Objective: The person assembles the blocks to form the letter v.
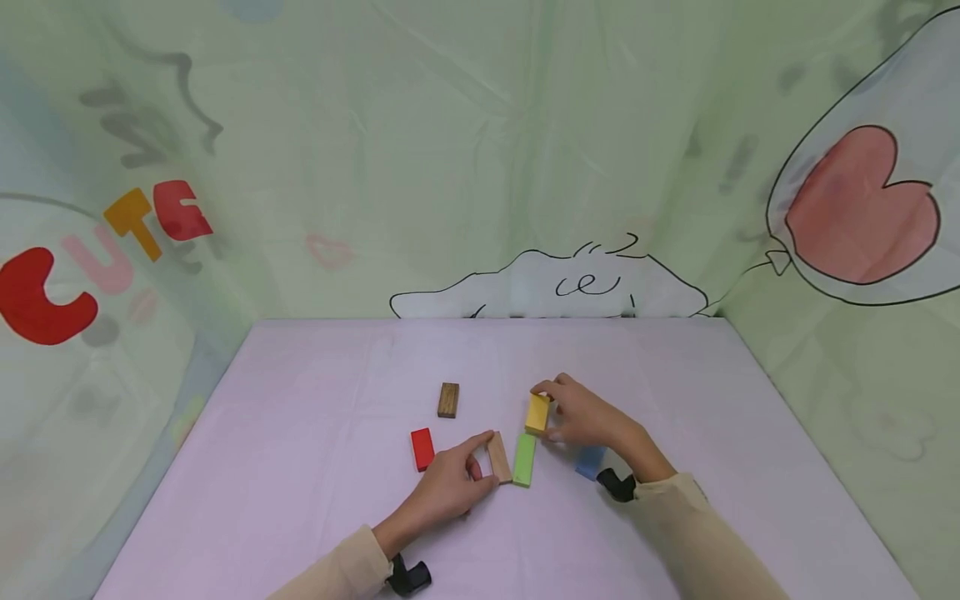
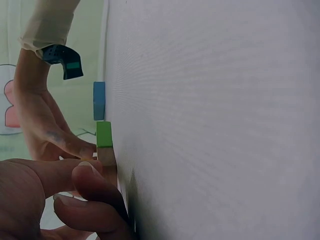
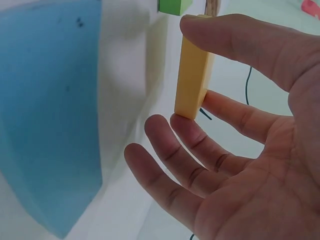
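Midway between the side edges of the bench (image 1: pixel 337 367), a yellow block (image 1: pixel 537 412) is pinched by thumb and spread fingers of the right hand (image 1: pixel 588 417); beside a green block (image 1: pixel 524 460), a pale wooden block (image 1: pixel 500 458) is pinched by thumb and forefinger of the left hand (image 1: pixel 448 483).

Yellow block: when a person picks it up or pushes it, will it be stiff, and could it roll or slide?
The yellow block is probably stiff: its edges look straight where the right hand pinches it. It seems unlikely to roll, having flat faces. It may slide fairly easily, since its surface looks smooth.
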Tool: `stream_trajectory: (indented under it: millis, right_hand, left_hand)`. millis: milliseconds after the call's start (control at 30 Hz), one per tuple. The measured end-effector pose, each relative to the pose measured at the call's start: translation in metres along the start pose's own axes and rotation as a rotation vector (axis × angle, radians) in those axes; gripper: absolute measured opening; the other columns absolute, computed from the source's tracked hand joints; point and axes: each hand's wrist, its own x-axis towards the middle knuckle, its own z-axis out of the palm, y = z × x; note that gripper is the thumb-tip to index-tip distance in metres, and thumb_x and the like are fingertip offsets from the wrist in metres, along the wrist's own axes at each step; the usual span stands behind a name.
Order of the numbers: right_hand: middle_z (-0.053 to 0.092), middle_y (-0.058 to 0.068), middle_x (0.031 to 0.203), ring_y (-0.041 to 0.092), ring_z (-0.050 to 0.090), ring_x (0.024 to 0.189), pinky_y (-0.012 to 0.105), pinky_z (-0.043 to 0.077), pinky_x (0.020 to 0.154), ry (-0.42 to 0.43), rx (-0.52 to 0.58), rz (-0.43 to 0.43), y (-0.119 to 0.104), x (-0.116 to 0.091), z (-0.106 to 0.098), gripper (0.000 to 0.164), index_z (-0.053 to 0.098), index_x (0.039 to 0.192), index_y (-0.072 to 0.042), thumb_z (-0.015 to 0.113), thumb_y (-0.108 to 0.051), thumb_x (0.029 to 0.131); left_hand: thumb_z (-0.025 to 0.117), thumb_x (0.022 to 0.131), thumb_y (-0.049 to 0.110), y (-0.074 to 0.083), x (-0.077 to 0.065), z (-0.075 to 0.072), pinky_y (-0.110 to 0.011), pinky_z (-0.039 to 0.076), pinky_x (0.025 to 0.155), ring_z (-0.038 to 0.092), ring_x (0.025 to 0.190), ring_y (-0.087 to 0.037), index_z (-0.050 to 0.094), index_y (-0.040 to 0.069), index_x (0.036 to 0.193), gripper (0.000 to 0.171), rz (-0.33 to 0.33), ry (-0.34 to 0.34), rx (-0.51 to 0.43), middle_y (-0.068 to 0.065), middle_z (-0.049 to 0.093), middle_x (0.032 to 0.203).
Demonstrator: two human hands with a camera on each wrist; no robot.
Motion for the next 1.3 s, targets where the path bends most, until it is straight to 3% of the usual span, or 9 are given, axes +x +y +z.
stream_trajectory:
  millis: [1300]
  right_hand:
    - [0.059, 0.014, 0.123, 0.022, 0.060, 0.100, 0.039, 0.060, 0.087, -0.042, -0.047, 0.038, -0.0094, 0.0051, 0.0024, 0.065, 0.061, 0.143, -0.010, 0.087, -0.011, 0.083]
  left_hand:
    - [0.077, 0.094, 0.020, -0.0005, 0.0009, -0.0011, -0.025, 0.042, 0.046, 0.054, 0.045, -0.012, 0.053, 0.021, 0.156, 0.067, -0.016, -0.018, -0.023, 0.000, 0.060, 0.078]
